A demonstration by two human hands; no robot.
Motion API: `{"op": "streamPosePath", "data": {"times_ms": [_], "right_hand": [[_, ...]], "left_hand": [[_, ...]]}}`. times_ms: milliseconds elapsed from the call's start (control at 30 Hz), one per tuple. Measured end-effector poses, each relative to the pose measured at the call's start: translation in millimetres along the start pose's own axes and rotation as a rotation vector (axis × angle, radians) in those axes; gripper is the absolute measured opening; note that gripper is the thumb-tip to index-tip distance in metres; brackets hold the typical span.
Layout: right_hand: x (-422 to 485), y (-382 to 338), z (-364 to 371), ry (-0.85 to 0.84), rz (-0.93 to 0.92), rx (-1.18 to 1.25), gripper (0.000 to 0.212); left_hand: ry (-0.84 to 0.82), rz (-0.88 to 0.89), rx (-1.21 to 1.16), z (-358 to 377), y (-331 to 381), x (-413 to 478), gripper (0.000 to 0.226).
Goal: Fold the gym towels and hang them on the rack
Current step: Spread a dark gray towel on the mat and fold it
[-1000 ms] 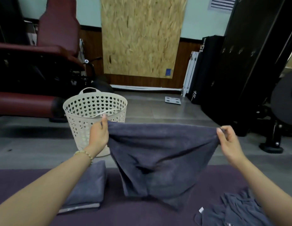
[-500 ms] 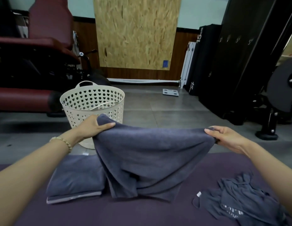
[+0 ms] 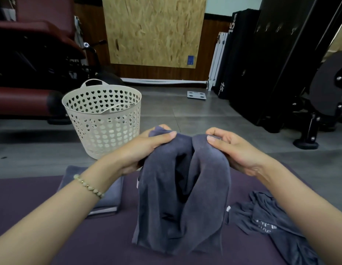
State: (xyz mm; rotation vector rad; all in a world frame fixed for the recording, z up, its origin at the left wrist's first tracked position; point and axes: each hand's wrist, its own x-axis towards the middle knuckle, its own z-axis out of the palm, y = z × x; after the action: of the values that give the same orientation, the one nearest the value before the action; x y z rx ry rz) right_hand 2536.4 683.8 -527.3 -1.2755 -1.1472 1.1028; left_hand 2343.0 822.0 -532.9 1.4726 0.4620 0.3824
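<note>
Head cam: we see both hands up front at centre, each gripping one top end of a dark grey towel (image 3: 181, 197). L hand (image 3: 147, 148) has its thumb over the cloth, w/ fingers curled behind. R hand (image 3: 237, 150) pinches the other end the same way. The hands are close together but apart, and the two held ends meet between them. The towel hangs in two lobes w/ a dark gap between, its bottom edge resting on the purple mat (image 3: 51, 197). There is a beaded bracelet (image 3: 88, 185) on the L wrist. A folded grey towel (image 3: 110, 194) lies on the mat at L, partly behind the L forearm. A crumpled grey towel (image 3: 271, 222) lies on the mat at R. A cream perforated basket (image 3: 103, 119) stands on the floor just beyond the mat. We see no rack.
</note>
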Motion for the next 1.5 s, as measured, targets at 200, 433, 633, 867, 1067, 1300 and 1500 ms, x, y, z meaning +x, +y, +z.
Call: {"op": "streamPosePath", "data": {"times_ms": [200, 433, 633, 867, 1067, 1300, 1500], "right_hand": [[3.2, 12.5, -10.8, 0.134, -0.057, 0.06, 0.022], [27.7, 128.6, -54.0, 0.412, 0.215, -0.355, 0.016], [58.1, 207.9, -84.9, 0.583, 0.307, -0.417, 0.017], [103.0, 269.8, -116.1, 0.743, 0.351, -0.12, 0.021], [48.3, 354.3, -81.7, 0.716, 0.469, -0.25, 0.045], [-78.4, 405.3, -39.5, 0.63, 0.555, -0.268, 0.032], [-126.5, 418.4, -19.6, 0.65, 0.705, -0.157, 0.028]], "left_hand": [[0.06, -0.064, -0.204, 0.2, -8.8, 0.9, 0.026], [0.404, -0.208, 0.351, -46.8, -135.9, 53.1, 0.02], [0.432, -0.271, 0.792, -84.0, -216.4, 98.0, 0.017], [0.52, -0.22, 0.335, -80.4, -268.6, 144.0, 0.036], [0.396, -0.229, 0.363, -63.7, -357.8, 86.0, 0.067], [0.352, -0.645, 0.414, -42.0, -418.4, -18.7, 0.055], [0.088, -0.734, 0.461, -26.0, -419.5, -43.9, 0.067]]}}
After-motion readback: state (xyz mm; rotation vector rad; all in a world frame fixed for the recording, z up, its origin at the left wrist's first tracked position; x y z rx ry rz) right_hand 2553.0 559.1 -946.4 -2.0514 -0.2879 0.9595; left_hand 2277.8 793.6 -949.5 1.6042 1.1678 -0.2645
